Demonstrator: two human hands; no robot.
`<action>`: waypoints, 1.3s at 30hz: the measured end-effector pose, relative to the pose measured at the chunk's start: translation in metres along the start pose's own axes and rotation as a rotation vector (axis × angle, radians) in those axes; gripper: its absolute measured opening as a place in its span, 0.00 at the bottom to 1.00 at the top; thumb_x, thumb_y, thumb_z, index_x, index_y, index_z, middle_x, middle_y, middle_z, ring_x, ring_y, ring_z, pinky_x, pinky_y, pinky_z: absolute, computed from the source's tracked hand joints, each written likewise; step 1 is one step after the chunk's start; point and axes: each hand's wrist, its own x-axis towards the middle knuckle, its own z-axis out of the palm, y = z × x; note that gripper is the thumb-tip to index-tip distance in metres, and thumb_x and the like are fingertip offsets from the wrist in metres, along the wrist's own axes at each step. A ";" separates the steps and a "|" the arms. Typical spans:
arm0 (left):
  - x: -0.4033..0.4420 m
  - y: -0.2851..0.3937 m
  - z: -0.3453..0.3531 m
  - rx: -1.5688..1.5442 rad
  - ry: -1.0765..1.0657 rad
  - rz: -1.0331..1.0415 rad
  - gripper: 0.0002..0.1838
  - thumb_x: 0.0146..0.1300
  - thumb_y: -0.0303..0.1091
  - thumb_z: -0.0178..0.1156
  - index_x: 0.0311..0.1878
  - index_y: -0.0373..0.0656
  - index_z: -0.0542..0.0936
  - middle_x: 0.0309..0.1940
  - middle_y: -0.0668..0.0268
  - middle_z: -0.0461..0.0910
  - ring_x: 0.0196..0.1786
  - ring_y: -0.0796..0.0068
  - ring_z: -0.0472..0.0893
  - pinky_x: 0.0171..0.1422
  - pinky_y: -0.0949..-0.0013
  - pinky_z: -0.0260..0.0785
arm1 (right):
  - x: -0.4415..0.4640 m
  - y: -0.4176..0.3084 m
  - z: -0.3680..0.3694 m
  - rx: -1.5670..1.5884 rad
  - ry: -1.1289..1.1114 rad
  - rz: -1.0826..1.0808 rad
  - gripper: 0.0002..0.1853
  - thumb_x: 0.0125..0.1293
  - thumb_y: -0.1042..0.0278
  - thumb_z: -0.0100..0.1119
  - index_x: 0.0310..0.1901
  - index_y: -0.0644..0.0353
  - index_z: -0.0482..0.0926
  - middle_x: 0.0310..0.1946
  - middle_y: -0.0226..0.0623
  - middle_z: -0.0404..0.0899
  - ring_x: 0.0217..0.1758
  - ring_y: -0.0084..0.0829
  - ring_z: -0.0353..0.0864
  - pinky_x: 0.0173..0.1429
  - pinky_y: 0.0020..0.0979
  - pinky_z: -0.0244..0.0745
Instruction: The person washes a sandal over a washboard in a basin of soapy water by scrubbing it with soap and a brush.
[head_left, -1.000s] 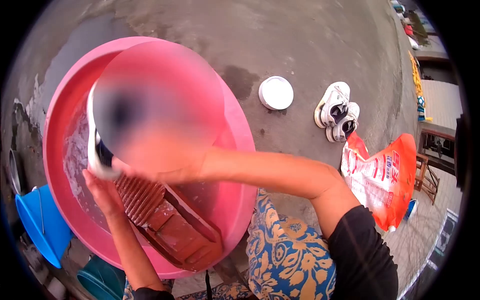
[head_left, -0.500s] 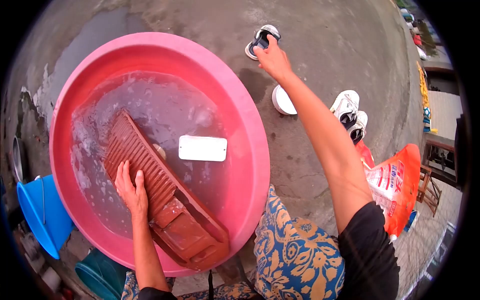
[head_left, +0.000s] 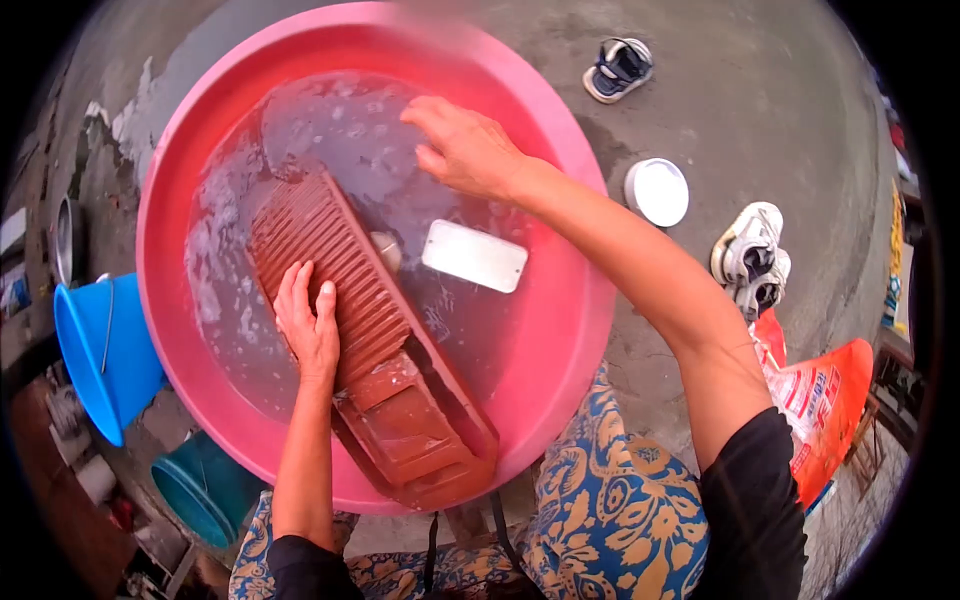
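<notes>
A brown ribbed washboard (head_left: 335,270) leans in a large pink tub (head_left: 570,300) of cloudy, sudsy water (head_left: 340,120). My left hand (head_left: 308,325) lies on its ridges, fingers stretched out. Over the water, to the right of the washboard's upper end, hangs my right hand (head_left: 465,148); its fingers are partly bent, the thumb is apart, and I see nothing in it. Below that hand, a white flat rectangular piece (head_left: 475,256) with rounded corners and a small hole near each end is in the tub. A pale roundish thing (head_left: 386,252) shows beside the washboard, partly hidden.
On the concrete ground to the right are a dark-and-white shoe (head_left: 618,70), a white round container (head_left: 657,192), a pair of white shoes (head_left: 750,255) and a red-orange printed bag (head_left: 825,410). A blue bucket (head_left: 105,350) and a teal bucket (head_left: 205,490) stand left of the tub.
My right hand has moved from beside the dark-and-white shoe back over the tub's water. The shoe remains on the ground. My left hand stays on the washboard; the view has shifted.
</notes>
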 end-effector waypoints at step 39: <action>-0.013 0.042 -0.059 -0.919 0.297 -0.424 0.31 0.70 0.52 0.49 0.66 0.39 0.65 0.65 0.59 0.64 0.63 0.64 0.69 0.62 0.59 0.65 | -0.013 -0.103 -0.043 0.479 0.273 0.132 0.10 0.54 0.70 0.61 0.39 0.58 0.78 0.27 0.35 0.79 0.31 0.28 0.79 0.36 0.30 0.76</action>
